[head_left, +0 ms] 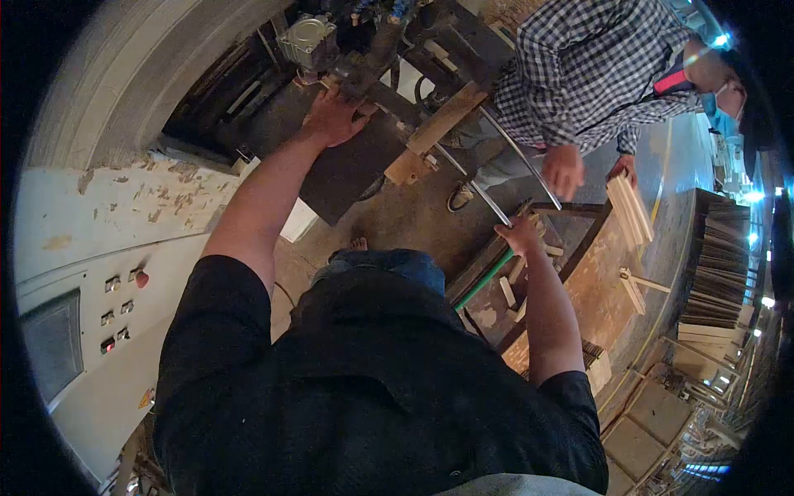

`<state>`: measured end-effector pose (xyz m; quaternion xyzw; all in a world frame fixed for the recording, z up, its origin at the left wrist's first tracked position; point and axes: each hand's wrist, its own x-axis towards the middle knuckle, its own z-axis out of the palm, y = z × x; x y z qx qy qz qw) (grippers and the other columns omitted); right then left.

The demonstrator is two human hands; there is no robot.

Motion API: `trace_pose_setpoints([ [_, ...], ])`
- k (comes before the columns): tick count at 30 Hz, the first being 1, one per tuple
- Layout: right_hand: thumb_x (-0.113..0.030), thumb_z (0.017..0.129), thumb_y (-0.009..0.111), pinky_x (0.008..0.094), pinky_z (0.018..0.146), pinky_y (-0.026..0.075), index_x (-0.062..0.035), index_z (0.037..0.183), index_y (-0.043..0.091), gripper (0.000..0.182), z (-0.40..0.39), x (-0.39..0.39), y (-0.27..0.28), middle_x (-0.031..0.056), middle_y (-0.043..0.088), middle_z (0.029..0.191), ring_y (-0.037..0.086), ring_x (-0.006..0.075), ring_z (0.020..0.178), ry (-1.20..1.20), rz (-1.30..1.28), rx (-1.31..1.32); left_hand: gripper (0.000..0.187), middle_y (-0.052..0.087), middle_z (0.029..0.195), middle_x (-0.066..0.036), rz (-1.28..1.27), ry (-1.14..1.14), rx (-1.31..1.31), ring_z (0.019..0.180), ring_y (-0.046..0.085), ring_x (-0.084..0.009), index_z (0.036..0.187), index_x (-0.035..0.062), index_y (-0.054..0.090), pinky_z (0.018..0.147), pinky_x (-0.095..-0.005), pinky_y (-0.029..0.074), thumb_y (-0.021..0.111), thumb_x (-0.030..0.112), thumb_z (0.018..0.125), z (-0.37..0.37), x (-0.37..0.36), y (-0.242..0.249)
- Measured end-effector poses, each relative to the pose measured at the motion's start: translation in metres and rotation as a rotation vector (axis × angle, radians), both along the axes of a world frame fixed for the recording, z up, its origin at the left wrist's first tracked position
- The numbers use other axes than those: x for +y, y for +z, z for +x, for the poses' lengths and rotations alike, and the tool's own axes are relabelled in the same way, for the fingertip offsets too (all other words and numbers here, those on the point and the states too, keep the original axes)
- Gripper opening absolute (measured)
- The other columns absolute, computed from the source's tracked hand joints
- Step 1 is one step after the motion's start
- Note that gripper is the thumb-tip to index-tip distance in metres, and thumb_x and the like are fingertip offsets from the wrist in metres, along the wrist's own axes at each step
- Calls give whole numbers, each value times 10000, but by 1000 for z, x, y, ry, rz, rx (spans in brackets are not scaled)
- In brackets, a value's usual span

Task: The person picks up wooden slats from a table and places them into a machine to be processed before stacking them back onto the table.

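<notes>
My left hand (332,117) lies with its fingers apart on the dark metal plate (277,132) of the machine, just below a grey motor housing (308,40). On the right, my right hand (521,236) is at the lower end of a shiny metal rail (475,188); its fingers are bent, and what they hold, if anything, is hidden. A wooden block (447,117) lies across the upper part of the rails, with a shorter wood piece (407,168) beside it.
A co-worker in a checked shirt (591,66) stands across the rails, one hand on a bundle of wood strips (630,213). A worn wooden table (597,289) bears small pieces. A control panel (116,289) stands left; stacked slats (711,273) stand right.
</notes>
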<state>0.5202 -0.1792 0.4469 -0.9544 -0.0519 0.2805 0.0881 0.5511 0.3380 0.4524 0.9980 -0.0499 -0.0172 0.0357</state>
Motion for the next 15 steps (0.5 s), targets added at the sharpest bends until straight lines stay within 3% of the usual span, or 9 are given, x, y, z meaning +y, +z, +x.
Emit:
trace_pose_setpoints([
  [1, -488, 829, 720, 476, 761, 503, -13, 945, 697, 489, 2, -17, -25, 219, 673, 821, 676, 378, 825, -2, -1, -1, 657, 427, 1512, -188, 21, -9, 49, 1456, 269, -382, 1497, 164, 427, 1177, -526, 251, 452, 554, 969, 1, 0, 7],
  [2, -482, 832, 722, 476, 756, 503, -8, 939, 692, 487, 8, -45, -67, 220, 671, 816, 674, 383, 817, 218, -16, -130, 657, 427, 1512, -188, 21, -9, 45, 1456, 269, -382, 1497, 164, 427, 1177, -526, 251, 452, 554, 969, 1, -1, 9],
  [4, -475, 835, 725, 475, 750, 503, -2, 934, 686, 485, 9, -34, -55, 220, 669, 811, 672, 387, 810, 438, -34, -268, 671, 426, 1513, -184, 64, 9, 102, 1458, 271, -387, 1485, 162, 439, 1178, -525, 251, 465, 582, 962, 4, -2, 6],
  [6, -469, 838, 728, 479, 745, 501, 10, 927, 683, 489, 5, -14, -19, 231, 671, 818, 664, 401, 797, 197, 5, -90, 675, 445, 1495, -176, 91, -4, 99, 1438, 300, -386, 1474, 154, 452, 1175, -527, 256, 470, 590, 959, 10, 4, -7],
  [9, -470, 838, 725, 479, 746, 500, 16, 928, 681, 496, 4, -11, -19, 241, 671, 828, 664, 417, 809, 80, -39, -83, 664, 482, 1451, -156, 89, -17, 82, 1406, 344, -378, 1438, 135, 489, 1173, -529, 259, 481, 593, 957, 1, -4, 9],
  [15, -498, 856, 686, 506, 773, 506, 17, 900, 680, 517, 2, 0, -4, 249, 675, 849, 668, 431, 855, 148, -91, -72, 589, 516, 1390, -115, 2, -29, -28, 1355, 398, -351, 1358, 126, 567, 1121, -526, 311, 520, 552, 955, -63, -8, 0],
])
